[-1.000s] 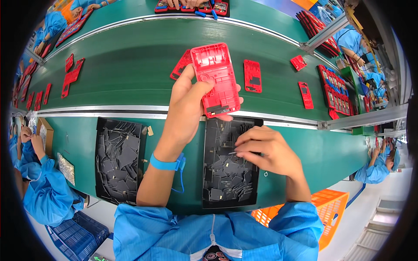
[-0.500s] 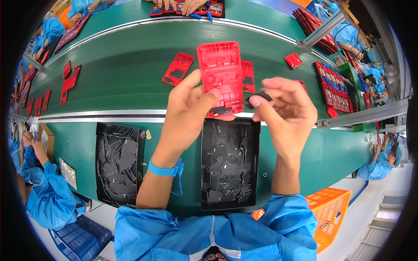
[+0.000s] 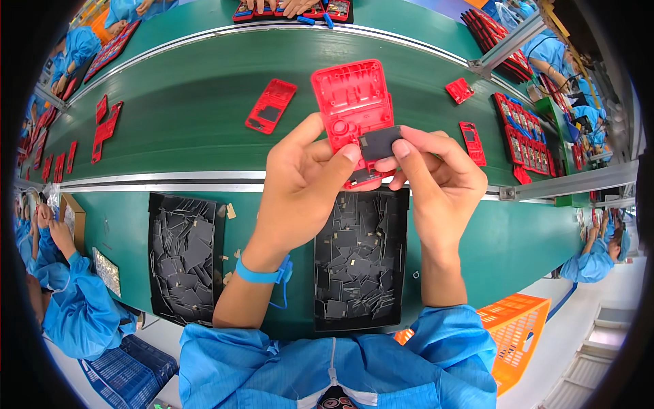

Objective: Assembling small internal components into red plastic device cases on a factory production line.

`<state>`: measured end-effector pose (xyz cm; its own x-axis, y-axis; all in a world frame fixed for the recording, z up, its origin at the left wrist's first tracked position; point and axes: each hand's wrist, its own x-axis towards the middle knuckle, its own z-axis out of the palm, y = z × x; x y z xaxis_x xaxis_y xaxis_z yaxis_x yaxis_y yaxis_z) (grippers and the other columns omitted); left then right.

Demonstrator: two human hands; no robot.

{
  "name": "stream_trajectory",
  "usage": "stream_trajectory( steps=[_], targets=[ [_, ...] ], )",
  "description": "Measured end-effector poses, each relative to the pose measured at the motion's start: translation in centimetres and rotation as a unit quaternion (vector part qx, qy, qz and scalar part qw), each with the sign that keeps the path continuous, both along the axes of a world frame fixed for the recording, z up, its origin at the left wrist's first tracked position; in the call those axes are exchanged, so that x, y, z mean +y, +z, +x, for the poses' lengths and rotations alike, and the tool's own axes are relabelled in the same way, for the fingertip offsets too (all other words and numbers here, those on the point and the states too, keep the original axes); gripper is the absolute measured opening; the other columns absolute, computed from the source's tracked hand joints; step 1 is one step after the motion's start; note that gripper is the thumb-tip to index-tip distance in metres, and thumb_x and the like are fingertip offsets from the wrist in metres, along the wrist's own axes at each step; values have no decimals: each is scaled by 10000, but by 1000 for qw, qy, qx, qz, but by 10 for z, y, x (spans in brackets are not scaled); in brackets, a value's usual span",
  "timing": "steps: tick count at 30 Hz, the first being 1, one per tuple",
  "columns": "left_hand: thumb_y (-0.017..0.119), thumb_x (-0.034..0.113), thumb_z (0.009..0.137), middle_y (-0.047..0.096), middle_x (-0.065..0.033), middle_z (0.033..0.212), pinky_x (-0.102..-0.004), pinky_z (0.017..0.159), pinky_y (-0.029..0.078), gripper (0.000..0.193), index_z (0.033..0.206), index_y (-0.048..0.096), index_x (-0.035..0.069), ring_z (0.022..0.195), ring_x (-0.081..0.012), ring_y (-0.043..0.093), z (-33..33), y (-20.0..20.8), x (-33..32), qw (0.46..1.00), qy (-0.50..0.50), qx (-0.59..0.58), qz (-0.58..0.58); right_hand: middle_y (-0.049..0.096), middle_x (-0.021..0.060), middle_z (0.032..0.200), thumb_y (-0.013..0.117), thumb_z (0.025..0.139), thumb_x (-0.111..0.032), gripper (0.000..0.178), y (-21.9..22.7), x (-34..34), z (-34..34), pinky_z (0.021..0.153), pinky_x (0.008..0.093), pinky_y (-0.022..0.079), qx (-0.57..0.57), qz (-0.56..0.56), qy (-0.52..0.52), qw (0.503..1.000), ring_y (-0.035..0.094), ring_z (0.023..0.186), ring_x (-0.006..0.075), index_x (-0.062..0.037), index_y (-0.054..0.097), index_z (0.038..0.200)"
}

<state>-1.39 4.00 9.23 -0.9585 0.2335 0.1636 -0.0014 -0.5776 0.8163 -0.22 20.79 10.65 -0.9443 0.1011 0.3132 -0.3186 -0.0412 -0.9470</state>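
Note:
My left hand [image 3: 300,177] grips a red plastic housing shell [image 3: 351,88] by its lower part, its moulded inner side facing me and the thumb pressed on it. Between thumb and fingers of my right hand [image 3: 443,187] is a thin dark square sheet [image 3: 379,144], with a small pale tab at its left edge. The sheet lies tilted over the lower right of the shell, close to my left thumb. Whether it touches the shell I cannot tell. Below my hands stands a black tray [image 3: 402,273] full of similar dark sheets.
A second black tray [image 3: 216,273] of dark sheets stands to the left. Beyond the metal rail, a green belt [image 3: 204,129] carries loose red shells [image 3: 271,105]. Co-workers' hands [image 3: 279,7] work across it. An orange crate [image 3: 521,334] is at lower right.
My right hand has brought the dark sheet leftward, turning it flatter over the shell. The shell has shifted slightly right. Red shells on the belt have slid a little left.

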Motion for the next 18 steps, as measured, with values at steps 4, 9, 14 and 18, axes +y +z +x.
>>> stream_trajectory(
  steps=[4, 9, 14, 18],
  targets=[
    [539, -7, 1039, 697, -203, 1181, -385, 894, 642, 346, 1375, 493, -76, 1085, -234, 703, 1, 1, 0, 1000, 7, 2, -19, 695, 96, 958, 695, 928, 99, 176, -5, -2, 1, 650, 231, 588, 25, 4, -4, 1000, 725, 795, 136, 58, 727, 1096],
    [533, -13, 1039, 704, -200, 1152, -387, 900, 641, 338, 1370, 502, -71, 1055, -236, 716, 4, 2, -1, 999, 18, 9, -30, 696, 78, 957, 720, 904, 106, 172, -7, 5, 0, 631, 211, 526, 33, 40, -4, 999, 664, 762, 91, 47, 749, 1063],
    [499, 33, 1065, 661, -143, 1252, -354, 888, 630, 331, 1390, 474, -30, 1122, -185, 673, 7, 1, 11, 999, 25, -8, 24, 662, 100, 972, 786, 829, 81, 273, -14, 0, 1, 548, 237, 399, 165, 223, -92, 956, 557, 685, 91, 4, 772, 1090],
    [508, 50, 1069, 631, -78, 1209, -257, 833, 545, 300, 1359, 438, 15, 1036, -99, 629, 11, -7, 15, 989, 108, 69, -79, 581, 156, 1167, 792, 768, 73, 412, -32, -19, 4, 499, 262, 351, 291, 391, -173, 856, 489, 628, 119, 28, 746, 1175]
  ],
)
